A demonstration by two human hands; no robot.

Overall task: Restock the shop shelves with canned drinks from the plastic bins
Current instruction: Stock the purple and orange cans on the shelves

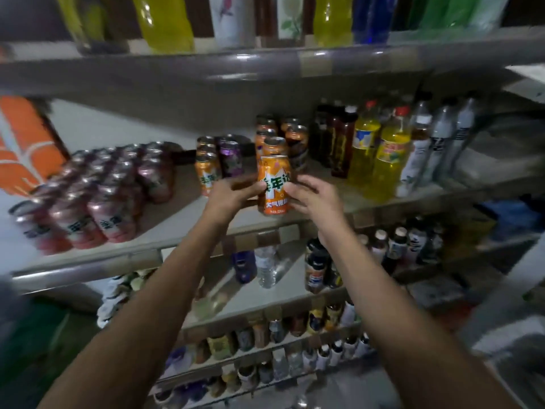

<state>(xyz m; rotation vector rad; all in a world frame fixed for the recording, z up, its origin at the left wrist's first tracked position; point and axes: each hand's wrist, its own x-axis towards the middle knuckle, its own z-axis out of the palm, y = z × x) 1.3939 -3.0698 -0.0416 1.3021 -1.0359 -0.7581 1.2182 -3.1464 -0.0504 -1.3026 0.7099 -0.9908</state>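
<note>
An orange drink can (272,184) with green and white lettering is held upright just above the front of the middle shelf (182,231). My left hand (233,194) grips its left side and my right hand (312,194) grips its right side. Right behind it stands a row of more orange cans (272,143), stacked two high. To the left are another short row of orange cans (208,169) and a purple can (231,157). No plastic bin is in view.
A block of several pink cans (97,196) fills the shelf's left part. Yellow and dark drink bottles (383,149) stand at the right. The upper shelf (265,63) overhangs close above. Lower shelves (265,302) hold bottles and small cans.
</note>
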